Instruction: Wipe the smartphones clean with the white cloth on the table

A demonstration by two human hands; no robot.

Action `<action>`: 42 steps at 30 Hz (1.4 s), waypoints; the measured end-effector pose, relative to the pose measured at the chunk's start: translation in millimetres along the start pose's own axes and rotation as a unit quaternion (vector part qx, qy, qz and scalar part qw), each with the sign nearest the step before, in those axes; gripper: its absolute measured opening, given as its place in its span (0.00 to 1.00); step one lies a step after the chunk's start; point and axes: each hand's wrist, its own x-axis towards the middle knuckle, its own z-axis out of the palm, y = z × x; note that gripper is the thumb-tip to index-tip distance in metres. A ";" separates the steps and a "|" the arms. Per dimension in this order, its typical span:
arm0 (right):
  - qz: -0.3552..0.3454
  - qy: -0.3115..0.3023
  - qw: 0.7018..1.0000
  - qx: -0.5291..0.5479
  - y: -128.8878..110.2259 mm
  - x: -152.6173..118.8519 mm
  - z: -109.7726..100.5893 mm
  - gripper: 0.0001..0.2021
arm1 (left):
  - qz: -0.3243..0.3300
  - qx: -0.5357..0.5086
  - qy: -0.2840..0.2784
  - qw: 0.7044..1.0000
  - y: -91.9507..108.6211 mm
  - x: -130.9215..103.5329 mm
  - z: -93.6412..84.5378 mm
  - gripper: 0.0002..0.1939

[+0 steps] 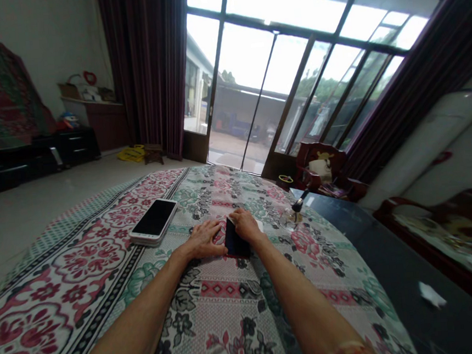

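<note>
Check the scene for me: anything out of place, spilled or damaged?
Only a crumpled white scrap on the dark surface at right looks odd, like stray litter. No spill shows around the dark flat item under the right hand, which partly hides it.

No text, label, brand, number or sign legible; dark markings on yellow item (130, 154) too small to read

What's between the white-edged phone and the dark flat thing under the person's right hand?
The head view shows the person's left hand there, with some patterned tablecloth between it and the white-edged phone; its thumb is by the dark flat thing.
</note>
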 end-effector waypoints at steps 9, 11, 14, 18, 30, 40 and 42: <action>0.016 -0.003 1.000 0.002 0.2 2.2 0.1 0.19 | 0.007 0.002 0.002 1.000 -2.6 0.0 1.0 0.44; 0.016 -0.005 1.000 0.001 0.9 3.1 0.8 0.19 | 0.014 0.001 0.005 1.000 -1.5 -0.9 -0.3 0.44; 0.008 -0.010 1.000 -0.004 0.6 2.4 0.9 0.19 | 0.018 0.003 0.007 1.000 0.9 -2.2 -2.6 0.43; 0.000 -0.008 1.000 -0.004 -1.4 -2.8 -0.3 0.17 | 0.015 -0.001 0.017 1.000 2.0 -2.8 -2.8 0.42; -0.088 0.030 0.992 0.090 13.5 -44.4 2.6 0.21 | 0.032 -0.017 0.043 0.998 -3.5 -3.3 1.9 0.38; -0.103 0.123 0.978 0.129 7.0 -79.5 9.4 0.17 | 0.053 -0.032 0.038 0.997 -9.9 -2.5 1.5 0.32; -0.104 0.129 0.977 0.137 6.9 -81.2 10.5 0.17 | 0.058 -0.036 0.043 0.997 -11.5 -1.9 1.2 0.31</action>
